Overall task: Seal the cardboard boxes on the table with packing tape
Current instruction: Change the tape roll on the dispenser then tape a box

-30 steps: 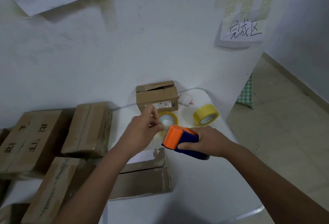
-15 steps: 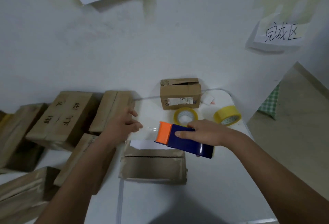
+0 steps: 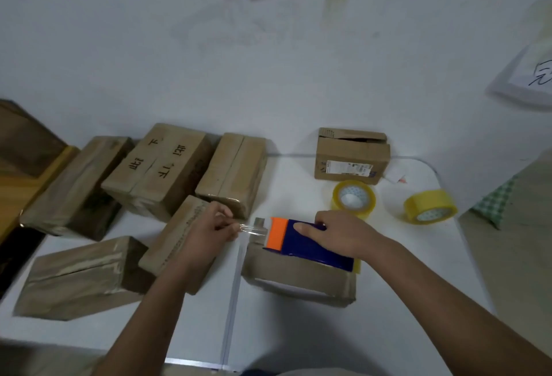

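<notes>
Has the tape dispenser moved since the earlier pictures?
Yes. The tape dispenser, held by the right hand, came down toward the person, from near the tape roll to over the open box.

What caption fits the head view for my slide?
Left hand pulls clear tape from the dispenser held by the right hand over a cardboard box.

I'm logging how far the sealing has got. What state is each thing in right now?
Blue and orange tape dispenser: gripped by right hand, above the flat cardboard box.
Clear tape strip: pulled out, pinched by left hand.
Small labelled cardboard box: top flaps ajar.
Two yellow tape rolls: lying untouched.
</notes>
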The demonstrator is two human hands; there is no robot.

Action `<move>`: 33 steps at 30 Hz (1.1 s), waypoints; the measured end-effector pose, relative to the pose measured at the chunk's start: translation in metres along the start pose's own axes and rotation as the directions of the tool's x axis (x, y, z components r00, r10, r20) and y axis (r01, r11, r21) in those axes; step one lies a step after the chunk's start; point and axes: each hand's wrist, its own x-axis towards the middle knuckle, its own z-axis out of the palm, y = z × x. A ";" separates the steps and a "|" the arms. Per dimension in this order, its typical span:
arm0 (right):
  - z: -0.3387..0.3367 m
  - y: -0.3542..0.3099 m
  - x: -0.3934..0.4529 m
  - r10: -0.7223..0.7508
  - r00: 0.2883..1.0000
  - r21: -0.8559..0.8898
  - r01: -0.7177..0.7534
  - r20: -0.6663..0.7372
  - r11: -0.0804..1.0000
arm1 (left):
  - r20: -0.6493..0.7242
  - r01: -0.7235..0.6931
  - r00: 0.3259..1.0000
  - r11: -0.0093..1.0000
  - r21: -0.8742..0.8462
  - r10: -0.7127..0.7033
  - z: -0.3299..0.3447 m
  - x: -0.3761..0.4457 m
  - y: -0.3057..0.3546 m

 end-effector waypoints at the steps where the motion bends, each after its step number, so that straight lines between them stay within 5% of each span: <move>1: 0.002 -0.001 0.002 0.003 1.000 -0.018 -0.004 -0.026 1.000 | -0.002 0.004 1.000 1.000 -0.013 -0.004 0.001 0.001 -0.006; 33: 0.000 -0.006 0.014 0.068 0.998 -0.066 -0.068 0.006 0.996 | 0.009 -0.047 0.999 0.992 -0.117 0.049 0.001 0.024 -0.052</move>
